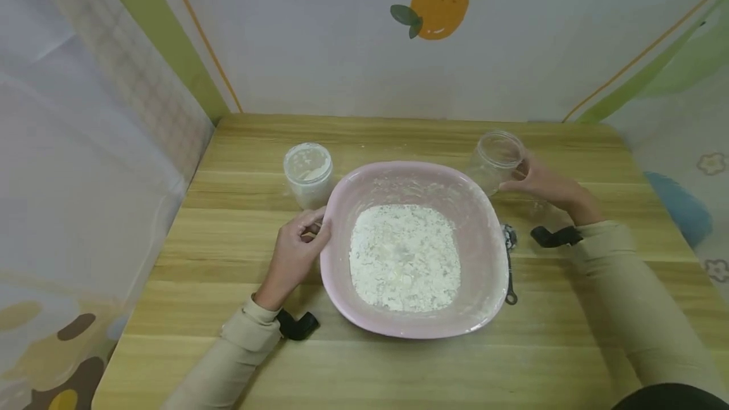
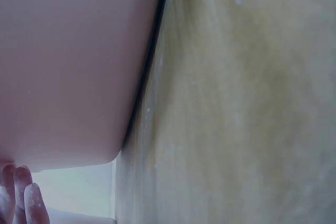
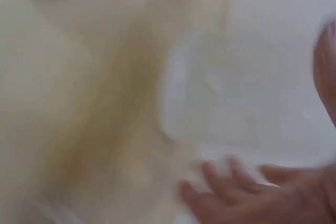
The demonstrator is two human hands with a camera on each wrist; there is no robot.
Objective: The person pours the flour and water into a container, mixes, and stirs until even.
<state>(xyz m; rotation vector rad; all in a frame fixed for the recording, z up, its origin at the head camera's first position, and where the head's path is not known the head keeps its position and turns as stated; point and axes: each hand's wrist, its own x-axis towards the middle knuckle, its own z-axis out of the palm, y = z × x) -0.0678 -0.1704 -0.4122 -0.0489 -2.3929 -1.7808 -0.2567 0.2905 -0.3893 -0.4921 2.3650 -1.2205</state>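
Note:
A pink basin (image 1: 484,252) holding white flour-like powder (image 1: 404,258) stands mid-table. My left hand (image 1: 292,255) holds its left rim, thumb at the edge; in the left wrist view, fingertips (image 2: 34,200) show near the basin's outer wall (image 2: 68,72). On the right, my right hand (image 1: 543,183) is beside a clear, lidless jar (image 1: 492,160). Spread fingers and a thumb surround the jar (image 3: 236,93) in the blurred right wrist view; firm contact cannot be made out. Behind the left hand stands another clear jar (image 1: 310,176), with white powder inside.
A dark measuring spoon (image 1: 510,274) lies against the basin's right side, partly hidden by it. The wooden table (image 1: 228,233) meets a white printed curtain (image 1: 319,37) at the back. Black wrist mounts (image 1: 299,326) stick out from both sleeves.

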